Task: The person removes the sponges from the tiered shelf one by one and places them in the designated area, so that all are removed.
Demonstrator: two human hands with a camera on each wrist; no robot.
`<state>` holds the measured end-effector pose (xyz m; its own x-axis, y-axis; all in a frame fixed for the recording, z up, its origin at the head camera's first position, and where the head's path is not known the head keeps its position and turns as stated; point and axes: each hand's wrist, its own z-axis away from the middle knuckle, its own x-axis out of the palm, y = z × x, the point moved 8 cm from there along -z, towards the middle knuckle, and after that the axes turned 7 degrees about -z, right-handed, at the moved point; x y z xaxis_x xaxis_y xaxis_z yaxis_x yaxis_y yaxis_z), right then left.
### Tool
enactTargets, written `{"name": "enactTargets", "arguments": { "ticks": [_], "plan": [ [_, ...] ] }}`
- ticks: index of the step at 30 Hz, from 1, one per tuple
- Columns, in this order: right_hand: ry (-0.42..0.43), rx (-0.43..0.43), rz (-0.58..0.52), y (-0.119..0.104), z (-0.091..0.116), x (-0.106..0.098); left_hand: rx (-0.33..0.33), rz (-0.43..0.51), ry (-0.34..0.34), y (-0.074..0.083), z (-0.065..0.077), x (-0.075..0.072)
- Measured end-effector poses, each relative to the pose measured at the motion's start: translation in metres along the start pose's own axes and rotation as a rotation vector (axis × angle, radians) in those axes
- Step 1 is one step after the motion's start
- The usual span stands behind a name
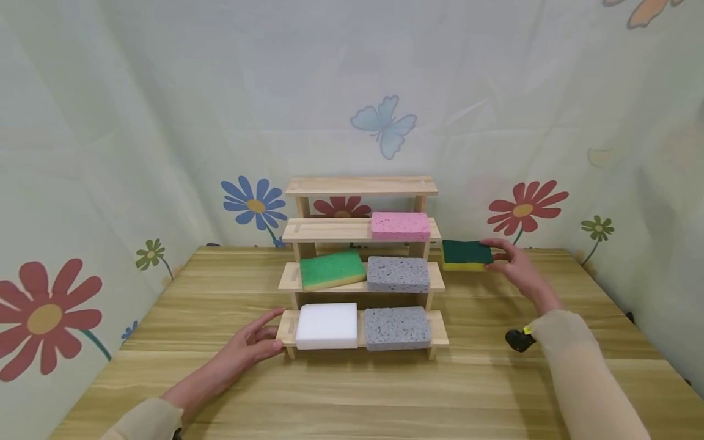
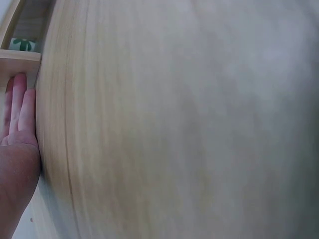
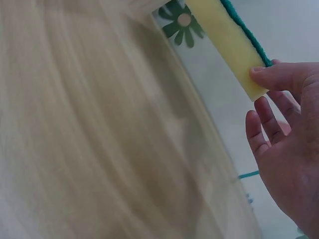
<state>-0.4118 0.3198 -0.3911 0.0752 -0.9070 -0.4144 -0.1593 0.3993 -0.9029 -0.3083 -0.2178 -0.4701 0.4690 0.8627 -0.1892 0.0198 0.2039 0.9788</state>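
Note:
My right hand (image 1: 517, 269) pinches a sponge (image 1: 467, 253) with a dark green top and yellow body, held beside the right end of a stepped wooden stand (image 1: 330, 229). In the right wrist view the thumb presses its yellow side (image 3: 229, 45). My left hand (image 1: 247, 345) holds the left end of the lowest step, thumb at the front edge and index finger towards the back. A white sponge (image 1: 327, 326) and a grey speckled sponge (image 1: 398, 328) lie there. One step up are a green-topped sponge (image 1: 332, 270), slightly askew, and another grey sponge (image 1: 398, 274).
A pink sponge (image 1: 400, 225) sits at the right of the third step; the top step (image 1: 360, 185) is bare. The stand is on a wood-grain table (image 1: 352, 397), with a flower-printed curtain (image 1: 462, 91) behind. A small black object (image 1: 519, 340) shows by the right sleeve.

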Motion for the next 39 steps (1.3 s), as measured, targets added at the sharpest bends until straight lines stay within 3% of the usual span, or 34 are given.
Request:
{"name": "enactTargets", "arguments": {
  "ticks": [13, 27, 39],
  "plan": [
    [-0.071, 0.027, 0.052, 0.041, 0.002, 0.009, -0.06, -0.032, 0.015, -0.002, 0.002, -0.001],
    [-0.117, 0.043, -0.02, 0.052, 0.003, 0.012, -0.035, -0.029, 0.001, 0.0, 0.001, 0.0],
    [-0.097, 0.073, -0.028, 0.055, 0.005, 0.013, 0.0, -0.033, -0.009, -0.001, 0.0, 0.0]
  ]
}}
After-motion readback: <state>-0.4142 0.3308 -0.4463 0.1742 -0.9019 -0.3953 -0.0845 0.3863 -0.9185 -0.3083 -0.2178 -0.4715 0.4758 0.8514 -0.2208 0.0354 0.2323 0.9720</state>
